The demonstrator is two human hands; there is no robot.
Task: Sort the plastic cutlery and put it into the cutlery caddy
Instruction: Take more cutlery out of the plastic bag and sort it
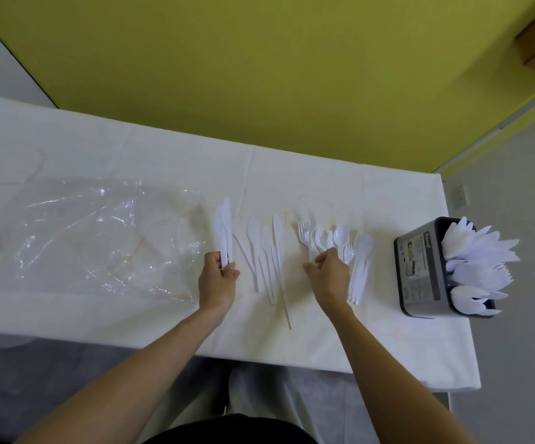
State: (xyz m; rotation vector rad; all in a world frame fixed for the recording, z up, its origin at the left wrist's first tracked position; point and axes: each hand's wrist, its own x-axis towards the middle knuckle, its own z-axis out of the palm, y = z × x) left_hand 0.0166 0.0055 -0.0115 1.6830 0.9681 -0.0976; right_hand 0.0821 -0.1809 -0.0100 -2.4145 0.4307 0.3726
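A person sorts white plastic cutlery on a cloth-covered worktop, seen from a head-worn camera. The left hand is closed around the handles of two knives, blades pointing away from the body, lifted just clear of the loose knives lying beside them. The right hand is curled, fingertips pinching at the handles in a mixed cluster of forks and spoons; whether it has a firm hold of any piece cannot be told, as the hand covers the handles. More spoons lie just beyond it, toward the cutlery caddy, which stands near the right edge of the worktop already well filled, its compartments bristling with white utensils. A crumpled clear plastic bag lies flat at the left.

The risks from here look modest but real. The forks and spoons overlap, so a pinch may drag a neighbour along and mix the kinds. The two knives, held only at the handle ends, could splay or slip in transit. The caddy is crowded and sits close to the edge, so pushing more pieces in may knock others out or nudge it toward the drop. One long knife reaches toward the near edge of the worktop and could be swept off by a forearm.
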